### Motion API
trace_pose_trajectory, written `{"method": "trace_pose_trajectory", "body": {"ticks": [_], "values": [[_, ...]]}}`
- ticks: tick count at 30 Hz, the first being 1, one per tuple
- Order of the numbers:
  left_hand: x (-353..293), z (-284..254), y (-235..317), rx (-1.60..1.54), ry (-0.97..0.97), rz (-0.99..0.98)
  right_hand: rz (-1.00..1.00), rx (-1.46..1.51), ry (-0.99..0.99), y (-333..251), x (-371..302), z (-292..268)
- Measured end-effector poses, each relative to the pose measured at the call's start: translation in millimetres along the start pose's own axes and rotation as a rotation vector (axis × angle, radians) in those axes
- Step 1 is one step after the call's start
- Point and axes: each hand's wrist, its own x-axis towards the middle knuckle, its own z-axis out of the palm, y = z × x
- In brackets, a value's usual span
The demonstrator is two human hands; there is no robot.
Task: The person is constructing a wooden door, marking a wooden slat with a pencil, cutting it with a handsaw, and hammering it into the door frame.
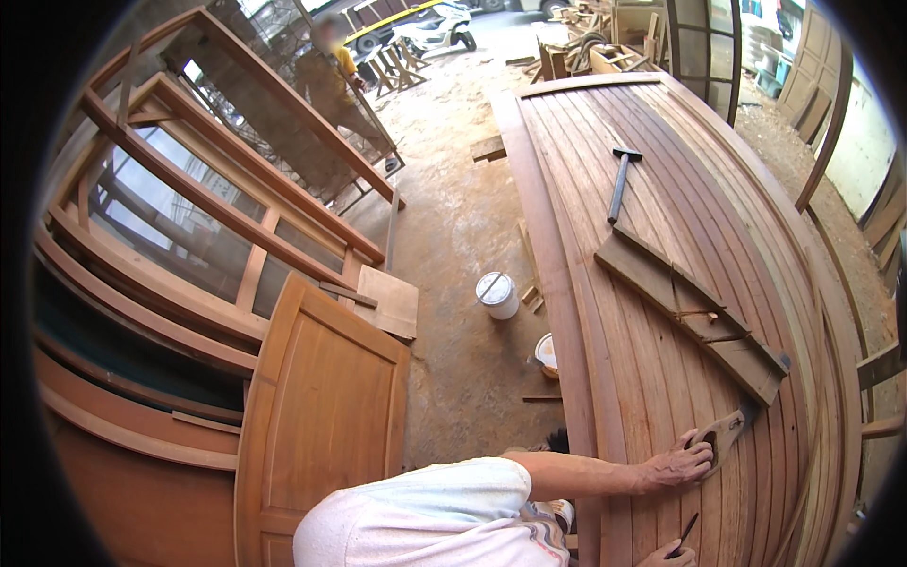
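My left hand [678,463] is closed on the wooden handle of a handsaw [726,437], which lies over the slatted wooden panel [652,378]. Only a bit of the saw's dark blade shows, by the near end of a wooden mitre box [652,269]. That trough-shaped box lies slantwise across the slats, with cuts in its sides. At the lower edge my right hand [669,556], partly cut off, pinches a slim dark pointed tool [690,531], perhaps a pencil. A hammer [621,186] with a dark head lies beyond the box.
A brown panelled door [331,406] and large wooden frames [170,274] stand at the left. White buckets [497,298] sit on the floor beside the panel. Scrap wood [605,47] is piled at the far end. Another person [335,57] is in the left background, near a white scooter [439,30].
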Motion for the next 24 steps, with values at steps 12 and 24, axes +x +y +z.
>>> {"method": "trace_pose_trajectory", "body": {"ticks": [12, 24], "values": [[10.3, -10.4, -3.0, -0.025, -0.133, 0.036, 0.133, -0.003, -0.074, 27.8, -6.0, 20.2], [14.3, -16.0, 34.9, -0.315, 0.026, -0.304, 0.175, 0.076, -0.109, 25.5, -10.2, 22.0]]}}
